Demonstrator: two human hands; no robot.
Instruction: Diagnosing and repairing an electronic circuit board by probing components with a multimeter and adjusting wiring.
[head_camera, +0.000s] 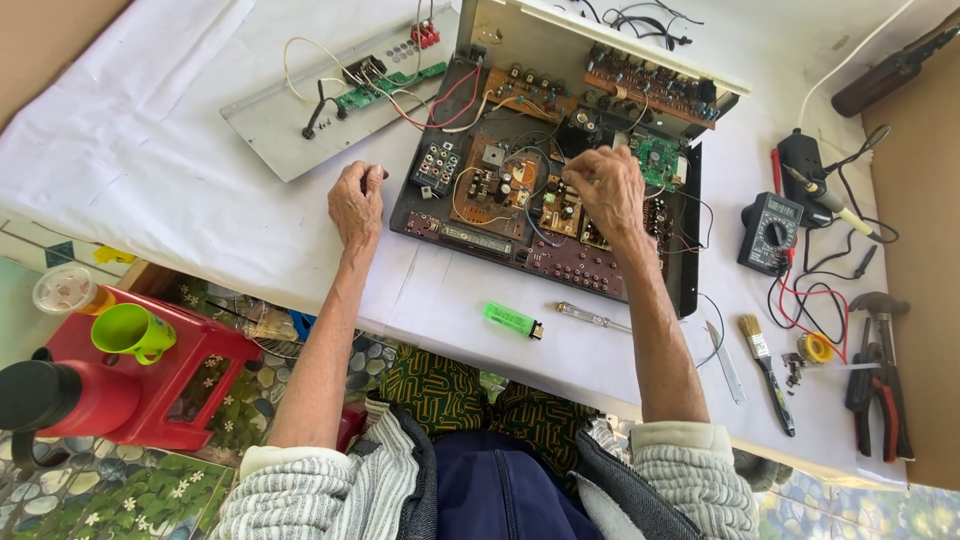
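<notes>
**Inspector:** The fingers are to be reported first.

**Recorder:** The fingers of the right hand (607, 188) are curled downward and bunched together inside the opened amplifier chassis (560, 170). The tips are sunk among the components of the brown circuit board (510, 185); whether a part is pinched between them cannot be told, since the back of the hand hides them. The fingers of the left hand (356, 203) are curled nearly closed, and a small dark object (381, 174) is seen at the fingertips (its kind cannot be made out). That hand is rested on the white table cover (150, 160), just beside the chassis's left edge.

**Inspector:** And what is noted around the hands?

**Recorder:** A green board (658, 158) is mounted just right of the right hand. A detached grey metal panel (290, 120) with a small green board and loose wires is laid beyond the left hand. Near the table's front edge, between the forearms, a green lighter (511, 320) and a clear-handled screwdriver (592, 318) are placed side by side, apart from each other.

**Inspector:** Further out?

**Recorder:** To the right, a multimeter (771, 232) with red and black leads, a soldering iron (825, 198), a small brush (766, 370), a roll of yellow tape (817, 348) and pliers (882, 385) are set out. At the left, below the table, a red stool (180, 395) is recorded carrying a green cup (130, 332).
</notes>
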